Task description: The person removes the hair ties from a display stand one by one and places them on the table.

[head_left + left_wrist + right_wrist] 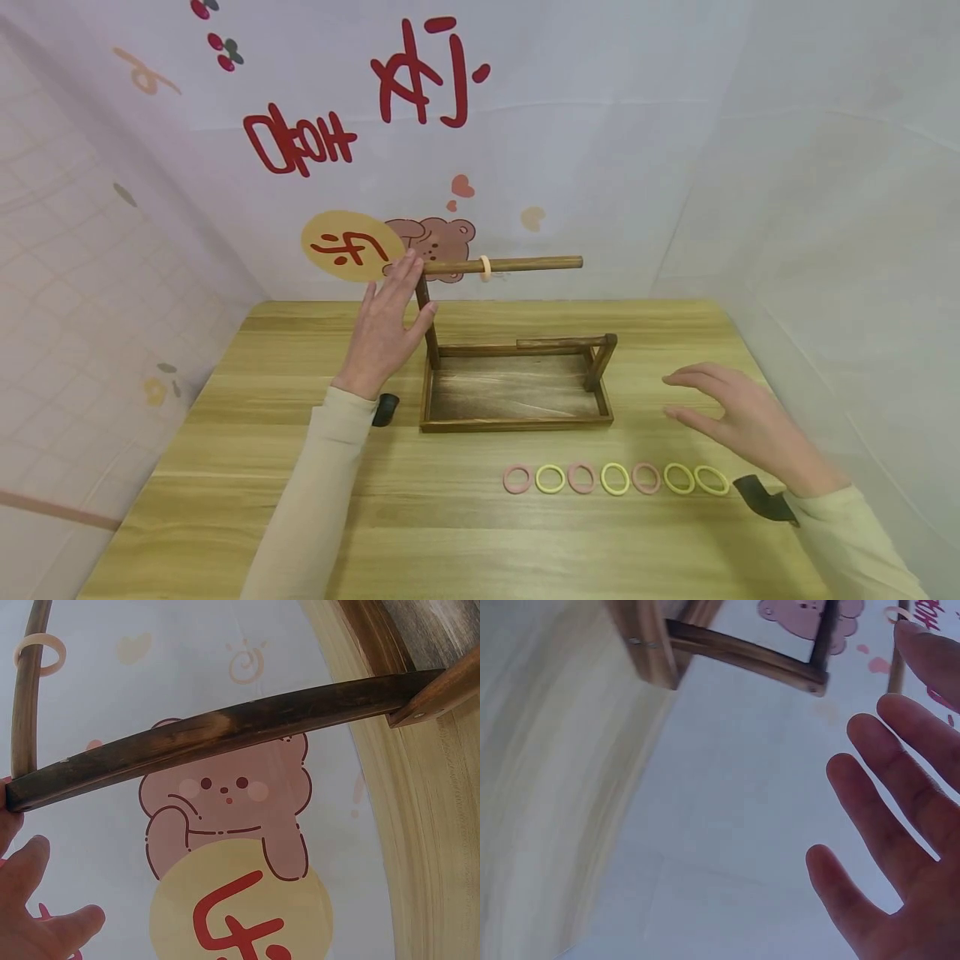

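Observation:
My left hand [386,329] rests its extended fingers against the top corner of a dark wooden stand, where the tall post [217,727] meets the upper bar [536,263]. Around that bar, near its middle, hangs a peach-coloured ring [485,268]. A lower bar [562,342] runs from a short post on the right side of the stand's tray base [517,427]. Off to the right of the stand, my right hand [738,417] hovers over the table with fingers spread and nothing held; the right wrist view shows its loose fingers [870,802] too.
Several pink and yellow-green rings lie in a row in front of the stand, from a pink ring [517,479] to a yellow-green ring [711,481] near my right wrist. Behind the wooden table [300,500] hangs a white printed cloth [600,167], with more cloth at both sides.

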{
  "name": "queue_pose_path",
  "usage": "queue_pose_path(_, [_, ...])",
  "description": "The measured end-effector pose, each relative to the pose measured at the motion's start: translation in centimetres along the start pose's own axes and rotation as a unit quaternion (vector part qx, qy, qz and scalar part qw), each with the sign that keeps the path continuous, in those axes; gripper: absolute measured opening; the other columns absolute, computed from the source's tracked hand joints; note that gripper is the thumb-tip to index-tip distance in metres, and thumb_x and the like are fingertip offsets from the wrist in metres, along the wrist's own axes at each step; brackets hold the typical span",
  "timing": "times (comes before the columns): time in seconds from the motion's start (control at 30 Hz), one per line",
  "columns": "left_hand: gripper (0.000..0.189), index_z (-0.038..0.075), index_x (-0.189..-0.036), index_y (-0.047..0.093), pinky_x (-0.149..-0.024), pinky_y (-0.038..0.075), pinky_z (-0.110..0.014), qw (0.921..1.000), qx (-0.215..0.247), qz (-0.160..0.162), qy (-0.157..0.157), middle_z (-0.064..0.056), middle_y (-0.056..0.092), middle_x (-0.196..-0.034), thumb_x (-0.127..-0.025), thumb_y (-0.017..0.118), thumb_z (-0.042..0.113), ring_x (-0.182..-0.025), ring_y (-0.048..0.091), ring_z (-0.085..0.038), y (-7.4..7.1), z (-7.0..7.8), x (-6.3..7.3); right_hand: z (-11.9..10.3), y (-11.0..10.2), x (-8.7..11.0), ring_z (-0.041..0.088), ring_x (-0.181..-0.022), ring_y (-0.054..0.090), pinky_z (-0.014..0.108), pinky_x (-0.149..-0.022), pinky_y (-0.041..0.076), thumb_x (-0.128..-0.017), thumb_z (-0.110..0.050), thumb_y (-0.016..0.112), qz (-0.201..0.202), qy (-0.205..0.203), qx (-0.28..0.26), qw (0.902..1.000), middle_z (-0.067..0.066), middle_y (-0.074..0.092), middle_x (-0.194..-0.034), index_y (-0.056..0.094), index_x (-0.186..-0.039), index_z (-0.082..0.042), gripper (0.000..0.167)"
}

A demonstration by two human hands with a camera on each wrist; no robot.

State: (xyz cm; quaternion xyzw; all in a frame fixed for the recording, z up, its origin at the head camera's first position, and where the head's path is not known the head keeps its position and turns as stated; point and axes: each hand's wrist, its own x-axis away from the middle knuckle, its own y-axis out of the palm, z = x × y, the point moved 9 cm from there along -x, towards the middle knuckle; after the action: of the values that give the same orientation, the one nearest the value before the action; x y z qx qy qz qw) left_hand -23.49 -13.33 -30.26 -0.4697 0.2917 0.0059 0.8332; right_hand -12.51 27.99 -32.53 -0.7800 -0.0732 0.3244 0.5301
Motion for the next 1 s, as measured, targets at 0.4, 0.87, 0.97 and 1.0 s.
queue_pose_path(0.4, [0.066, 0.009, -0.163, 0.033, -0.125, 0.013, -0.062, 1.0000, -0.002, 0.008, 0.005, -0.005, 0.025, -0.171, -0.107, 0.057, 0.035, -0.155, 0.028, -0.025, -0.1, 0.0, 0.0, -2.6, -0.5, -4.7, 0.027, -0.116, 0.066, 0.041, -0.096, 0.048, -0.081, -0.015, 0.089, 0.026, 0.015, -0.049, 0.9983, 0.000, 0.072, -0.123, 0.075, -0.122, -0.014, 0.044])
queue_pose_path(0.87, [0.067, 0.010, -0.164, 0.032, -0.125, 0.012, -0.060, 1.0000, -0.003, 0.005, -0.001, -0.002, 0.023, -0.171, -0.107, 0.055, 0.036, -0.156, 0.026, -0.024, -0.1, -0.1, 0.1, -6.2, -0.6, -10.1, 0.028, -0.113, 0.067, 0.016, -0.104, 0.041, -0.097, -0.051, 0.069, 0.110, -0.097, -0.120, 0.9819, 0.007, 0.073, -0.122, 0.074, -0.122, -0.008, 0.050])
queue_pose_path(0.97, [0.067, 0.011, -0.164, 0.032, -0.125, 0.012, -0.059, 1.0000, -0.003, 0.004, 0.000, -0.001, 0.023, -0.171, -0.107, 0.055, 0.037, -0.156, 0.026, -0.023, -0.1, -0.1, 0.1, -6.7, -0.5, -11.4, 0.029, -0.115, 0.067, 0.017, -0.104, 0.042, -0.090, -0.026, 0.083, 0.110, -0.106, -0.129, 0.9799, 0.008, 0.072, -0.123, 0.073, -0.124, -0.008, 0.040])
queue_pose_path(1.0, [0.067, 0.011, -0.164, 0.032, -0.126, 0.012, -0.059, 1.0000, -0.003, 0.003, 0.000, -0.001, 0.022, -0.171, -0.107, 0.055, 0.037, -0.156, 0.026, -0.023, -0.1, 0.0, 0.1, -6.9, -0.4, -11.8, 0.029, -0.116, 0.066, 0.018, -0.105, 0.042, -0.086, -0.017, 0.086, 0.110, -0.108, -0.134, 0.9790, 0.008, 0.072, -0.124, 0.073, -0.124, -0.007, 0.042])
